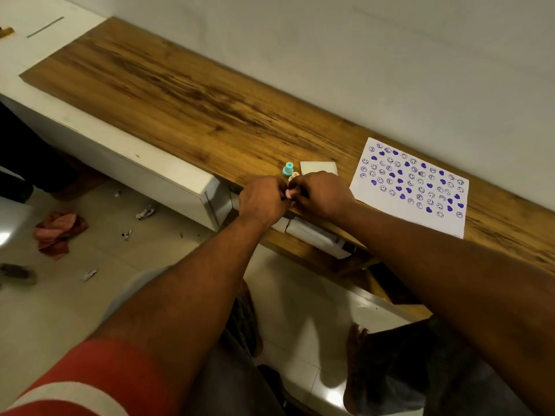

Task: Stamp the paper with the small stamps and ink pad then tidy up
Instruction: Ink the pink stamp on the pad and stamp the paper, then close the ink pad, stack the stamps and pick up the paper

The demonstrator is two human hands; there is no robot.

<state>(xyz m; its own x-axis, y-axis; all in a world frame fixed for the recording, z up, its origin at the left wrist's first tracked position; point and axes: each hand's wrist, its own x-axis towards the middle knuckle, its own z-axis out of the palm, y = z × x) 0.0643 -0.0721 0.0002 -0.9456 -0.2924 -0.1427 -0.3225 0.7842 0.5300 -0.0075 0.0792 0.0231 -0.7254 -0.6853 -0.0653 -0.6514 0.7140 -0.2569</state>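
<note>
Likely light and rigid, the pink stamp is pinched at its sides by left hand and right hand fingers.

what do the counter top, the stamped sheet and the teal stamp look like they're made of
Counter top: wood or wood-look laminate, matte, dark streaked grain.
Stamped sheet: thin white paper, matte, lying flat, printed in purple ink.
Teal stamp: probably moulded plastic, smooth even colour; too small to be sure.
</note>
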